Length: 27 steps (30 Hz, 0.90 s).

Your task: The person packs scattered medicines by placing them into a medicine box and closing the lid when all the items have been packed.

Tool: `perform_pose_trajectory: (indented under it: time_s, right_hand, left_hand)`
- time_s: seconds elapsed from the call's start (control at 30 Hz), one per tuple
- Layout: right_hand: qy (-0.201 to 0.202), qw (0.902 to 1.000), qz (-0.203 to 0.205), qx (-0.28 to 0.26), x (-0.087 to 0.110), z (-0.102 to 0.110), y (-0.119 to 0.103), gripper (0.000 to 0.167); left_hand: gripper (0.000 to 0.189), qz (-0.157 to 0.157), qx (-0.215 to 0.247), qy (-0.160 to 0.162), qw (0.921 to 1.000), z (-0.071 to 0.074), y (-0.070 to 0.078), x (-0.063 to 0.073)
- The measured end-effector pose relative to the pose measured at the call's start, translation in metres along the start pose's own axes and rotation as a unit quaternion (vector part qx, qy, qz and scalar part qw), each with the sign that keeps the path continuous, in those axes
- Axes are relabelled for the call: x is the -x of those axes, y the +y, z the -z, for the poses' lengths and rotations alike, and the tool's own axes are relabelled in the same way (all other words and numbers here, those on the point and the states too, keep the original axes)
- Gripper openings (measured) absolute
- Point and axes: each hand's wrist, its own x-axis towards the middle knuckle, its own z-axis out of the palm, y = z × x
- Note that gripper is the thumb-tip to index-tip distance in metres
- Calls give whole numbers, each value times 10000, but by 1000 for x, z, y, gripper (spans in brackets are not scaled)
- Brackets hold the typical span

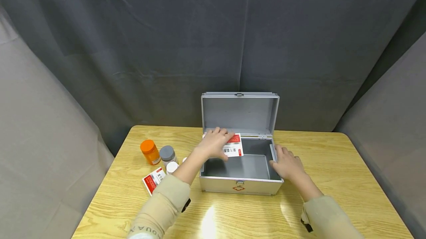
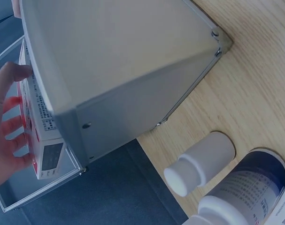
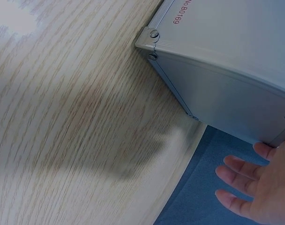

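Observation:
My left hand [image 1: 214, 146] grips a red and white medicine box [image 1: 235, 150] by its edges, above the left part of the open silver first-aid case [image 1: 219, 185]. In the left wrist view, the thumb lies on one face of the medicine box [image 2: 44, 123] and the fingers on the opposite face. At the case's right wall is my right hand [image 1: 288, 163], its thumb over the rim and its fingers outside. The right wrist view shows those fingers [image 3: 236, 180] loosely extended, with one fingertip at the case's side.
Left of the case stand an orange bottle [image 1: 150, 152], a grey-capped bottle [image 1: 167, 153] and a white-capped bottle [image 1: 172, 167]. Another red and white box [image 1: 154, 180] lies in front of them, partly behind my left sleeve. The raised lid [image 1: 239, 113] stands at the back, near a dark curtain.

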Motion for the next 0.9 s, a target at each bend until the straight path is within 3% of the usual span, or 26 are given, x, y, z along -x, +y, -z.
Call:
perform_pose_trajectory:
  time_s: [0.63,0.9]
  right_hand:
    - [-34,10000,-34,-11,0,0,-1,67]
    - [-37,10000,-39,-34,-1,0,0,67]
  left_hand:
    - [96,-62,-135,-487,9987,-15,5,-9]
    - [95,-212,-158,-483,9985,-17,3,-10]
